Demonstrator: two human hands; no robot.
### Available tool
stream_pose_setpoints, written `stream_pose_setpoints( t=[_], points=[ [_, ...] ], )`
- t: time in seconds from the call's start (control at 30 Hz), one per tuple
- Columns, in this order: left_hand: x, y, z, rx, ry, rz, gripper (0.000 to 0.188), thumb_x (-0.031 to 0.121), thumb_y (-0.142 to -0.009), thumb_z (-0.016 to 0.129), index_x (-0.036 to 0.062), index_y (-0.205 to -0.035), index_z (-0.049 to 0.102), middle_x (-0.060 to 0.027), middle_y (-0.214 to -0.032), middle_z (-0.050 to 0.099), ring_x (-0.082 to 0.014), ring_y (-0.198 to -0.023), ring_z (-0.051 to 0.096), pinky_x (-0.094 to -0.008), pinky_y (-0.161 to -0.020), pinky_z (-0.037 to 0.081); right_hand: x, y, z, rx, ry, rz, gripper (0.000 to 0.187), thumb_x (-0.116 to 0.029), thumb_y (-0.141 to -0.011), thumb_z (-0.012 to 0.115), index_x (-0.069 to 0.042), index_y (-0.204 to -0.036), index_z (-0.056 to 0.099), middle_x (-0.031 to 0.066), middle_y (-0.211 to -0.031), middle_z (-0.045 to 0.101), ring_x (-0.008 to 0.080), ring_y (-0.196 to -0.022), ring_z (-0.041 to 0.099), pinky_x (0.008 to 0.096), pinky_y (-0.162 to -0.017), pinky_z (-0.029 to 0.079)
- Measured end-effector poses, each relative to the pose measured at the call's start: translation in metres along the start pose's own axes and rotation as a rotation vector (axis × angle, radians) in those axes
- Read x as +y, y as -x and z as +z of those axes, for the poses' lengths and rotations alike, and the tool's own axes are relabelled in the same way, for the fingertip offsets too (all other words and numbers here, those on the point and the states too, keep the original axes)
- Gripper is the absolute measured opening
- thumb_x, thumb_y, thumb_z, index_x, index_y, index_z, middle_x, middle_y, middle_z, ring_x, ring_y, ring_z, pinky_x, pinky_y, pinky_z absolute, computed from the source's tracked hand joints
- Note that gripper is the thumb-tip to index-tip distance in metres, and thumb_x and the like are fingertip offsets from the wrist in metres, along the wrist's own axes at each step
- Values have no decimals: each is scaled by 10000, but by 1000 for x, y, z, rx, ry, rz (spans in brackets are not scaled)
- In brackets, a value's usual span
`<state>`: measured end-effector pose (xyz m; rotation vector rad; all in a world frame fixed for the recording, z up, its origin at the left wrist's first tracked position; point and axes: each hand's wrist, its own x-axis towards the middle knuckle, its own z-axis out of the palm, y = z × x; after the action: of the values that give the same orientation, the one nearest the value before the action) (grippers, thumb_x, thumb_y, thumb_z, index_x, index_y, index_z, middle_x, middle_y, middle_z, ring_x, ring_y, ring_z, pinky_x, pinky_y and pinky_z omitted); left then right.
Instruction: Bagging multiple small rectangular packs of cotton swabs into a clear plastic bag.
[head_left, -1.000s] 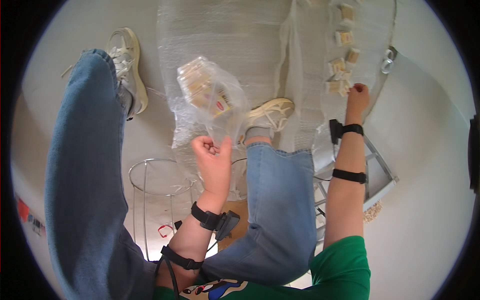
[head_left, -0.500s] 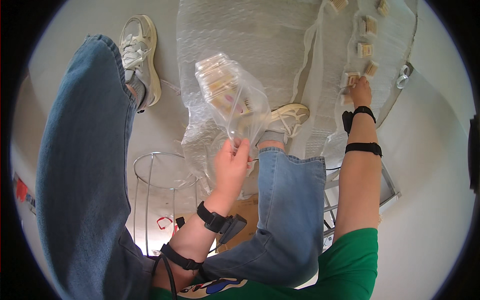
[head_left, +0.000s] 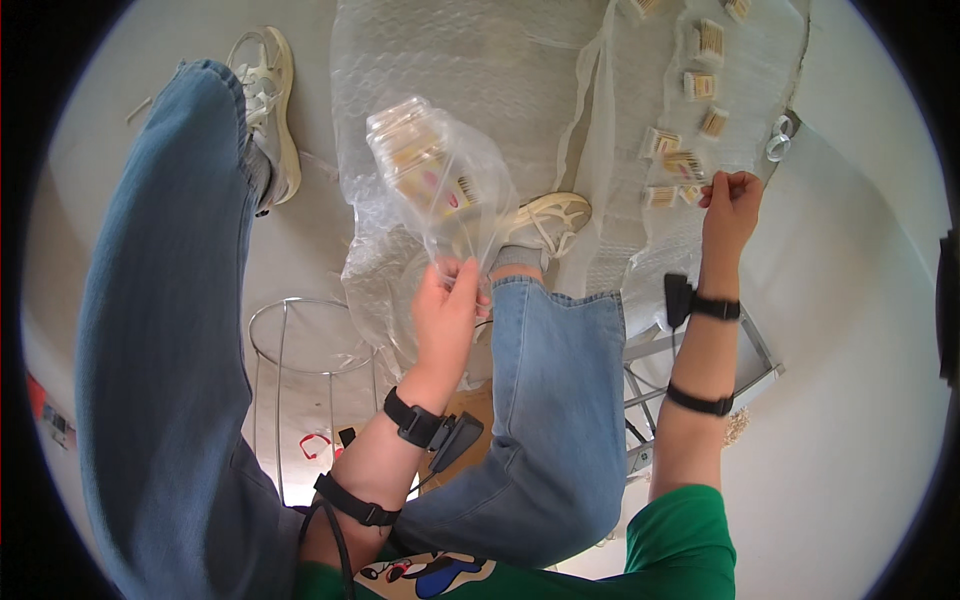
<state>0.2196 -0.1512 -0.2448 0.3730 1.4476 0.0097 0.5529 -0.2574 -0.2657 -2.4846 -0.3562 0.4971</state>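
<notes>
My left hand point(head_left: 447, 308) is closed around the gathered neck of a clear plastic bag point(head_left: 478, 195). Inside the bag, small packs of thin tan sticks with whitish ends point(head_left: 412, 150) are stacked together. On the right, my right hand point(head_left: 732, 205) has its thumb and fingers pinched at the edge of a small clear pack of sticks point(head_left: 683, 165) that bears a pink mark. Just below that pack lies another stick pack point(head_left: 661, 197), partly beside a smaller one. The fingertips hide where the pinched pack is gripped.
More stick packs point(head_left: 700, 86) lie in a loose row on clear bubble wrap point(head_left: 460, 60) spread over the floor. A roll of clear tape point(head_left: 780, 138) sits at its right. A round wire frame point(head_left: 310, 300) stands lower left, and a metal-framed stool point(head_left: 755, 370) lower right.
My right hand has drawn back slightly from the row, with a pack now showing at its fingertips. The left hand still holds the bag; the whole view has shifted a little.
</notes>
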Motion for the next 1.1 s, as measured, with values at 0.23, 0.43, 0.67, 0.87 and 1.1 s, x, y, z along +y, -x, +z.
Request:
stream_pose_setpoints(
  t=[0.23, 0.43, 0.67, 0.87, 1.1],
  points=[
    [1, 4, 4, 31, 95, 24, 177, 160, -889, 630, 31, -847, 515, -48, -715, 592, -85, -573, 572, -225, -479, 467, -136, 142, 80, -593, -345, 37, 149, 32, -929, 478, -8, -980, 613, 47, -894, 564, 120, -695, 616, 237, -600, 528],
    [0, 2, 7, 44, -57, 35, 213, 160, -871, 655, 40, -776, 506, -26, -635, 575, -76, -528, 557, -221, -453, 435, -143, 155, 113, -647, -390, 314, 173, 35, -934, 438, 16, -968, 607, 70, -918, 588, 116, -710, 622, 243, -612, 534],
    [3, 3, 7, 11, -110, 8, 166, 116, -886, 632, 34, -819, 504, -39, -719, 581, -91, -595, 563, -238, -527, 478, -134, 154, 117, -799, -83, 328, 119, -19, -892, 524, 27, -989, 575, 142, -898, 615, 187, -690, 644, 293, -611, 529],
    [-7, 3, 2, 4, -25, 115, 168, 100, -881, 636, 33, -835, 489, -29, -714, 570, -87, -593, 557, -233, -541, 479, -147, 133, 123, -830, 405, -193, 181, -103, -794, 656, 9, -886, 547, 204, -752, 618, 372, -689, 611, 417, -625, 481],
    [0, 4, 6, 34, -59, 112, 159, 91, -863, 639, 37, -809, 501, -22, -688, 561, -77, -592, 536, -237, -547, 455, -139, 132, 117, -848, -189, 575, 147, -67, -841, 641, -8, -795, 514, 58, -672, 626, 127, -538, 600, 283, -440, 442]
  ],
)
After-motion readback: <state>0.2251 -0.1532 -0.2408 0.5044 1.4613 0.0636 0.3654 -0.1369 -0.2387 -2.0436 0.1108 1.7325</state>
